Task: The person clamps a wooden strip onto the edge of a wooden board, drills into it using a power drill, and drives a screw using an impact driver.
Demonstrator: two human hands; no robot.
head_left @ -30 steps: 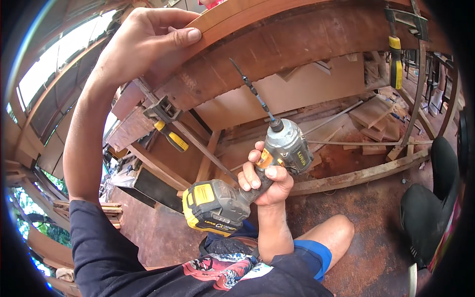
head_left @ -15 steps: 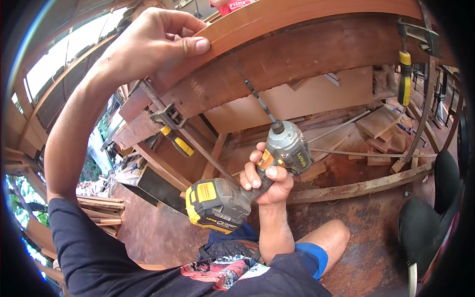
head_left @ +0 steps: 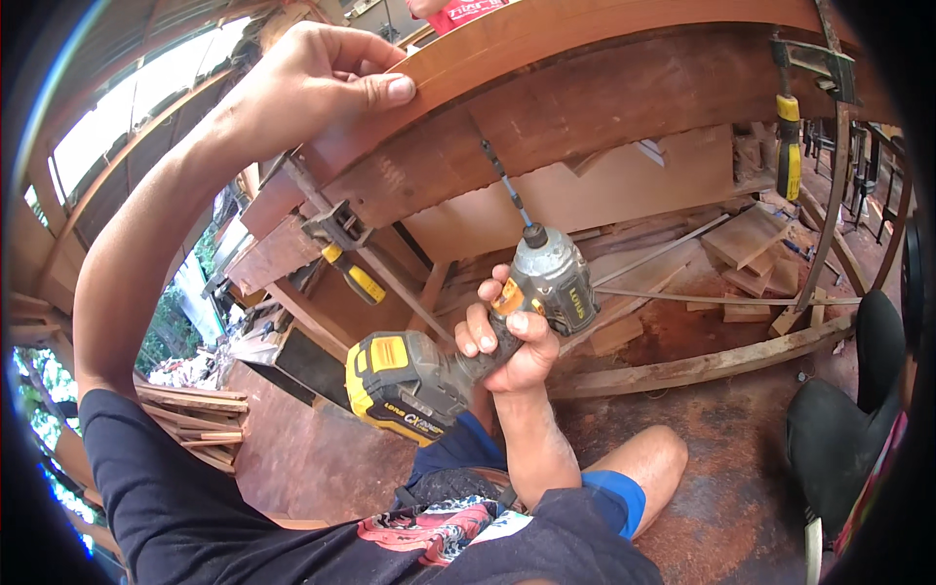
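Observation:
My right hand [head_left: 517, 351] is wrapped round the grip of a black and yellow cordless impact driver [head_left: 558, 283], its battery toward the lower left. From the chuck a long thin drill bit [head_left: 509, 187] points up at a brown wooden beam [head_left: 585, 112]; whether its tip touches the wood I cannot tell. A lighter, orange-brown board [head_left: 604, 37] lies along the top of that beam. At the board's left part my left hand [head_left: 327, 86] pinches its upper edge between thumb and fingers. Two bar clamps with yellow and black handles, a left clamp [head_left: 355, 277] and a right clamp [head_left: 789, 146], hang at the beam.
Wood offcuts [head_left: 746, 239] lie on the dusty floor beneath the beam. A curved timber [head_left: 712, 370] crosses the floor on the right, near a black seat-like object [head_left: 829, 439]. Stacked wood strips [head_left: 195, 419] are at left. Beyond the board, a person in red [head_left: 468, 12] partly shows.
The impact driver and my right hand have shifted slightly left and up. My left hand stays on the board's edge, its elbow a little farther left.

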